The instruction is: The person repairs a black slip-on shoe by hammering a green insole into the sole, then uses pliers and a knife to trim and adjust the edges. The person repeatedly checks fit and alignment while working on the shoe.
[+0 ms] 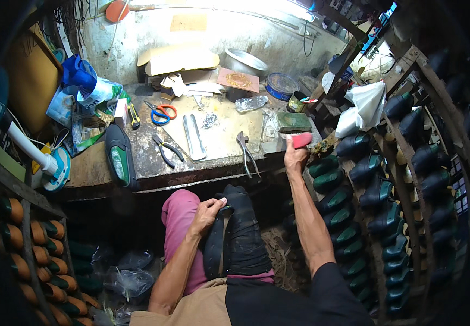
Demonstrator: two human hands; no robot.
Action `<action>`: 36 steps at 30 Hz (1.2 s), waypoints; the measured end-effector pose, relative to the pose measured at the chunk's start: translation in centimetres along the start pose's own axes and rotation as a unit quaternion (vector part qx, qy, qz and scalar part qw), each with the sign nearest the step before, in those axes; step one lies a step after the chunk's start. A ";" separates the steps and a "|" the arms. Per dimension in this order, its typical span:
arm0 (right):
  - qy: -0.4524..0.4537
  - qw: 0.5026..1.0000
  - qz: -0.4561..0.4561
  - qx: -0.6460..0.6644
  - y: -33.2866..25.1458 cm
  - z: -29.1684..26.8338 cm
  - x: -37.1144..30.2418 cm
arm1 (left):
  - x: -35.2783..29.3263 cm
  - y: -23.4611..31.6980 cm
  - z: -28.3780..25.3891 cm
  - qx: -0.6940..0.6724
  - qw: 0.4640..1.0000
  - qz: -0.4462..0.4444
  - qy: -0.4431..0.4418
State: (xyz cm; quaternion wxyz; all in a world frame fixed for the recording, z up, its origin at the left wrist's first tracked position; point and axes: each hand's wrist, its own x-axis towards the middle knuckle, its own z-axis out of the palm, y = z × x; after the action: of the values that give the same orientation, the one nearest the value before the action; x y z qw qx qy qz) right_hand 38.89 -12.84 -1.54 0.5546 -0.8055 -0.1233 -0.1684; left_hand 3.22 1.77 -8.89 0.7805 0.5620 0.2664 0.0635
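My left hand (209, 213) is closed at the upper end of a dark shoe (213, 251), which lies along my lap beside the black cloth over my right thigh. Its long opening faces up. My right hand (296, 158) reaches out to the bench's right front corner, closed around a small red, flat, rounded object (302, 140) whose kind I cannot make out. Just behind that hand sits a green block (293, 122). Pincers (247, 154) with dark handles lie left of my right hand, at the bench edge.
On the workbench (142, 138) are a finished-looking dark shoe (118, 155), pliers (167, 150), scissors (162, 113), a metal bar (194, 137) and a blue tin (282, 86). Racks of dark shoes (379, 193) stand right; brown-and-green shoes (39, 233) fill the left rack.
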 end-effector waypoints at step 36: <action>0.013 0.854 0.307 0.420 4.3 -0.8 -4.9 | -1.9 5.6 -4.4 0.311 0.927 0.190 -0.084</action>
State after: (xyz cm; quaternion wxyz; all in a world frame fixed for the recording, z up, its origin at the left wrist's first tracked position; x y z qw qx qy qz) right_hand 35.95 -15.17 -6.90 0.8650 -0.4909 0.0786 0.0681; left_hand 0.62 6.72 -4.15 0.5594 0.8199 0.0946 0.0766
